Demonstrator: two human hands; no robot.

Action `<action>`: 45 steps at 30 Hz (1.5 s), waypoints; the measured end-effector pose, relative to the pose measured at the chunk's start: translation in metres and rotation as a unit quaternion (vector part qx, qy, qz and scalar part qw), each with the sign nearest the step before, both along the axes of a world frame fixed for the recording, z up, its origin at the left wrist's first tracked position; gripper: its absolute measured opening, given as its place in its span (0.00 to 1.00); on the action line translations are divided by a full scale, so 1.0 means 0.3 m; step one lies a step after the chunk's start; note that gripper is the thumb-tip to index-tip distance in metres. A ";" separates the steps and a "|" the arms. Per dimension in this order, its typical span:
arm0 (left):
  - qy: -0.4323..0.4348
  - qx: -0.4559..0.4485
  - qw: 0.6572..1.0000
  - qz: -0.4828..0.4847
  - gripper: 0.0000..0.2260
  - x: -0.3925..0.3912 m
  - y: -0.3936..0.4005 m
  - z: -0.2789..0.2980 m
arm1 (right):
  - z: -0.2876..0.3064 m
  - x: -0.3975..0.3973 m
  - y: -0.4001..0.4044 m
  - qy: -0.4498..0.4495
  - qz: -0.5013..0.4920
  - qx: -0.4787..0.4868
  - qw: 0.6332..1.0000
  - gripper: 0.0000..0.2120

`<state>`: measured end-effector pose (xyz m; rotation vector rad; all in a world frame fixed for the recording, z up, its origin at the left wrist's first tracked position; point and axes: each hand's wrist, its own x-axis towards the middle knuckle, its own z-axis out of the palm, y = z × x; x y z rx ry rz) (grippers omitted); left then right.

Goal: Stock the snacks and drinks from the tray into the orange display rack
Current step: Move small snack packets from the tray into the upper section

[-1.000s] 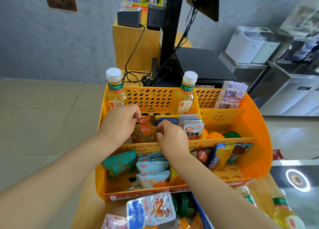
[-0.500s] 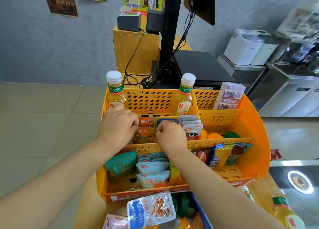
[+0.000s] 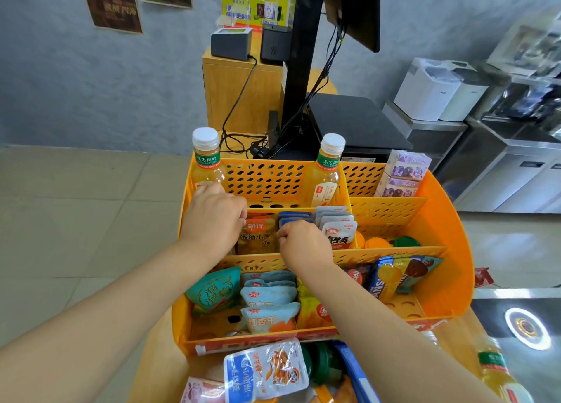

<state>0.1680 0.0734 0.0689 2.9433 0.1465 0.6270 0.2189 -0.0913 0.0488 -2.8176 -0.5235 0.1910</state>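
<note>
left hand [image 3: 214, 220] — fingers curled at brown fish-snack packets [image 3: 257, 235] | right hand [image 3: 303, 241] — curled at their right edge; grip unclear | packets upright between hands, orange display rack [image 3: 440, 251] middle tier

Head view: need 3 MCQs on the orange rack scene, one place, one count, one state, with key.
1. Where are the purple boxes?
A. back right of the orange rack
B. front left
C. on the floor

2. How many white-capped bottles stand in the back row?
A. one
B. two
C. four

3. What are the left hand and right hand doing?
A. hanging idle
B. fingers curled at the middle-row packets
C. lifting a bottle

Key: A, boxes sit at the rear right corner; B, left bottle and right bottle; B, both hands are among the brown packets.
</note>
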 end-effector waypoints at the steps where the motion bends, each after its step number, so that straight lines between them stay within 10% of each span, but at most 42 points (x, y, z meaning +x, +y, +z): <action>1: -0.004 -0.007 1.000 0.001 0.05 0.002 0.000 0.000 | -0.001 0.003 0.002 0.002 -0.001 -0.008 1.000 0.14; 23: -0.013 0.007 1.000 0.010 0.06 -0.009 -0.008 -0.002 | 0.006 0.045 0.045 0.134 0.013 -0.055 0.989 0.07; 29: -0.031 -0.053 0.998 -0.007 0.08 -0.050 -0.027 0.021 | 0.036 -0.035 -0.017 -0.034 0.012 0.010 0.999 0.12; 35: -0.053 -0.089 0.990 -0.097 0.06 -0.189 -0.106 0.004 | 0.043 -0.184 -0.136 -0.098 0.073 0.214 0.969 0.09; 45: 0.073 -0.041 0.981 -0.176 0.09 -0.435 -0.107 -0.212 | -0.177 -0.441 -0.248 -0.014 0.294 0.068 0.953 0.09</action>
